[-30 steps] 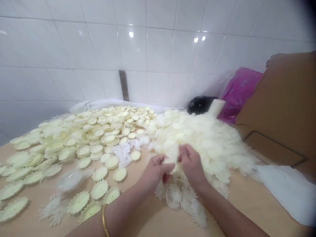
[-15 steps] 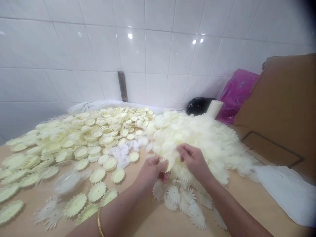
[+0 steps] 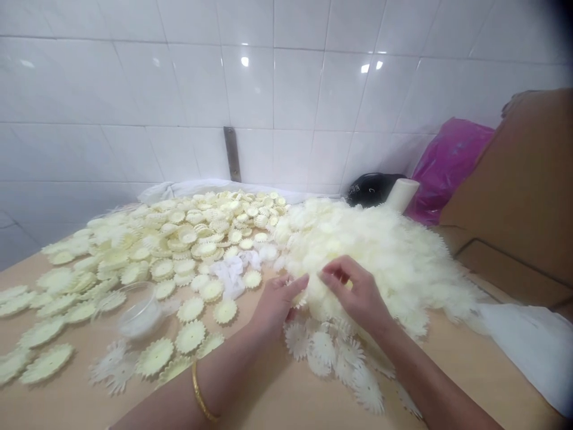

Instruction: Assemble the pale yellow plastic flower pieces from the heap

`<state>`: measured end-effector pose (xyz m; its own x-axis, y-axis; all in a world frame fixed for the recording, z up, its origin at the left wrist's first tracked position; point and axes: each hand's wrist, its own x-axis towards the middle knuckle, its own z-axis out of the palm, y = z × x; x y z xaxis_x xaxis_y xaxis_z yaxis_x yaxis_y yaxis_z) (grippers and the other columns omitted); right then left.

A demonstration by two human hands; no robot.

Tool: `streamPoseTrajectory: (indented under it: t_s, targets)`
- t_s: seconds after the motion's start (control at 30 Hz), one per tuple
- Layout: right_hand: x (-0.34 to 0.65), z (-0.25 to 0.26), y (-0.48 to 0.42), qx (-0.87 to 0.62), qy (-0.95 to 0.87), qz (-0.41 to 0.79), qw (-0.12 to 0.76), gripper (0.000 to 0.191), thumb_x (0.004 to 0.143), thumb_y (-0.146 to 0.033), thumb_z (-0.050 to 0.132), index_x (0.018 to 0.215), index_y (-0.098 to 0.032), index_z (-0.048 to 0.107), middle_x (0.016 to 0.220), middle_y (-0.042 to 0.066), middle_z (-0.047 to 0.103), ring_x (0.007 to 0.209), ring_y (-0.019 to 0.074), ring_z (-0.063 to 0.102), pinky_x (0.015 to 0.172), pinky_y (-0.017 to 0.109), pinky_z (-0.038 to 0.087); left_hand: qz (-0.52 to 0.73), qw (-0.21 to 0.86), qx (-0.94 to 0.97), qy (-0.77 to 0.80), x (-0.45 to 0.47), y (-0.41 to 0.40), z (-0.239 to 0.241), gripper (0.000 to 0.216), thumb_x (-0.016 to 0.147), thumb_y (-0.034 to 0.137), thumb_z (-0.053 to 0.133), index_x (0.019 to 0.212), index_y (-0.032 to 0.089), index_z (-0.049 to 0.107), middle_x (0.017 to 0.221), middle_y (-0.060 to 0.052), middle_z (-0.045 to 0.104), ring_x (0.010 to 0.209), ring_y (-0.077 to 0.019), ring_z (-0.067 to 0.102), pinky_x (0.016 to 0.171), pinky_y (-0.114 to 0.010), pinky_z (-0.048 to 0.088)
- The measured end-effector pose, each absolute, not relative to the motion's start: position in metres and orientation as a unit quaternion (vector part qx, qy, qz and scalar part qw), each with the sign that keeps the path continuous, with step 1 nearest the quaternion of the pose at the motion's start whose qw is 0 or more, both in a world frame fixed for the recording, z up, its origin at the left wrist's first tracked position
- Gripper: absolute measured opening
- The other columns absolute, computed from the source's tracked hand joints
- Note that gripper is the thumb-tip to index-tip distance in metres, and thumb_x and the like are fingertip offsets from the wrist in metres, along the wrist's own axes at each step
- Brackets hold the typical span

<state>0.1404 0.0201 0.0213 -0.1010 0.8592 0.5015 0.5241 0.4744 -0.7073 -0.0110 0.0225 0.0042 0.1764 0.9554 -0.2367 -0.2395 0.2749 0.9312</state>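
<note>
My left hand [image 3: 274, 304] and my right hand [image 3: 356, 294] meet at the near edge of a big heap of cream petal-shaped plastic pieces [image 3: 380, 251]. The fingers of both hands pinch one cream petal piece [image 3: 308, 292] between them, just above the heap's front. A gold bangle [image 3: 200, 397] is on my left wrist. Loose white petal pieces [image 3: 331, 352] lie on the wooden table [image 3: 277, 400] under my hands.
Flat, toothed pale-yellow discs [image 3: 179, 239] cover the table's left half. A small clear bowl [image 3: 141, 313] stands among them. At the back right are a black object [image 3: 371, 188], a white cylinder [image 3: 403, 194], a pink bag [image 3: 452, 161] and brown cardboard [image 3: 519, 191]. White cloth [image 3: 532, 352] lies at the right.
Both hands have moved slightly up and forward into the heap's front edge, still pinching a piece. The view has shifted a little to the left.
</note>
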Motion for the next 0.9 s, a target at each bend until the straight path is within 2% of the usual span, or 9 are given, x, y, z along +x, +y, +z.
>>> streamPoseTrajectory:
  t_s: [0.13, 0.23, 0.33, 0.43, 0.57, 0.7, 0.83, 0.9]
  targets:
    - [0.132, 0.024, 0.014, -0.456, -0.732, 0.281, 0.421, 0.019, 0.069, -0.034, 0.063, 0.078, -0.019, 0.055, 0.074, 0.001, 0.054, 0.069, 0.0139, 0.049, 0.063, 0.025, 0.040, 0.433, 0.666, 0.418, 0.440, -0.011, 0.021, 0.005, 0.040, 0.056, 0.050, 0.068, 0.058, 0.014, 0.049, 0.044, 0.006, 0.037, 0.034, -0.0026, 0.031, 0.034, -0.018, 0.018]
    - [0.128, 0.024, 0.011, -0.443, -0.726, 0.327, 0.412, 0.017, 0.072, -0.034, 0.060, 0.072, -0.018, 0.055, 0.066, 0.000, 0.052, 0.064, 0.0129, 0.047, 0.061, 0.025, 0.040, 0.425, 0.671, 0.423, 0.436, -0.012, 0.022, 0.004, 0.044, 0.059, 0.056, 0.062, 0.061, 0.013, 0.053, 0.048, 0.004, 0.041, 0.036, -0.0034, 0.034, 0.035, -0.018, 0.021]
    - [0.129, 0.022, 0.013, -0.442, -0.707, 0.355, 0.423, 0.022, 0.077, -0.034, 0.051, 0.063, -0.017, 0.051, 0.059, -0.002, 0.046, 0.056, 0.0109, 0.043, 0.055, 0.024, 0.037, 0.427, 0.682, 0.419, 0.421, -0.012, 0.023, 0.003, 0.047, 0.062, 0.061, 0.055, 0.065, 0.013, 0.054, 0.055, 0.001, 0.049, 0.038, -0.0059, 0.042, 0.038, -0.021, 0.030]
    - [0.132, 0.022, 0.016, -0.439, -0.675, 0.387, 0.449, 0.025, 0.078, -0.033, 0.050, 0.059, -0.017, 0.046, 0.055, -0.003, 0.041, 0.053, 0.0096, 0.039, 0.051, 0.023, 0.034, 0.424, 0.693, 0.442, 0.379, -0.011, 0.022, 0.005, 0.037, 0.061, 0.047, 0.065, 0.072, 0.014, 0.054, 0.060, 0.000, 0.052, 0.042, -0.0077, 0.048, 0.044, -0.022, 0.036]
    - [0.129, 0.022, 0.018, -0.458, -0.598, 0.431, 0.497, 0.028, 0.074, -0.032, 0.053, 0.053, -0.017, 0.042, 0.052, -0.005, 0.038, 0.051, 0.0088, 0.038, 0.052, 0.022, 0.035, 0.404, 0.689, 0.476, 0.368, -0.009, 0.020, 0.007, 0.027, 0.060, 0.031, 0.071, 0.070, 0.014, 0.052, 0.054, 0.001, 0.053, 0.043, -0.0085, 0.049, 0.044, -0.021, 0.037]
    - [0.126, 0.019, 0.019, -0.487, -0.568, 0.387, 0.539, 0.029, 0.074, -0.033, 0.052, 0.053, -0.017, 0.041, 0.052, -0.004, 0.039, 0.051, 0.0090, 0.039, 0.051, 0.022, 0.036, 0.398, 0.680, 0.486, 0.378, -0.006, 0.018, 0.007, 0.024, 0.062, 0.029, 0.068, 0.067, 0.015, 0.049, 0.050, 0.002, 0.053, 0.039, -0.0078, 0.046, 0.041, -0.020, 0.034]
    - [0.138, 0.015, 0.026, -0.553, -0.544, 0.262, 0.574, 0.029, 0.079, -0.037, 0.044, 0.058, -0.018, 0.041, 0.053, -0.003, 0.043, 0.049, 0.0097, 0.040, 0.047, 0.021, 0.035, 0.379, 0.671, 0.497, 0.398, -0.006, 0.017, 0.003, 0.030, 0.060, 0.027, 0.069, 0.056, 0.017, 0.041, 0.046, 0.002, 0.052, 0.036, -0.0077, 0.045, 0.038, -0.020, 0.033]
    - [0.146, 0.016, 0.029, -0.570, -0.552, 0.208, 0.572, 0.029, 0.080, -0.039, 0.044, 0.059, -0.019, 0.040, 0.053, -0.003, 0.042, 0.049, 0.0096, 0.039, 0.046, 0.021, 0.033, 0.372, 0.670, 0.500, 0.404, -0.006, 0.017, 0.002, 0.027, 0.060, 0.028, 0.068, 0.057, 0.016, 0.044, 0.048, 0.001, 0.053, 0.037, -0.0076, 0.045, 0.039, -0.020, 0.034]
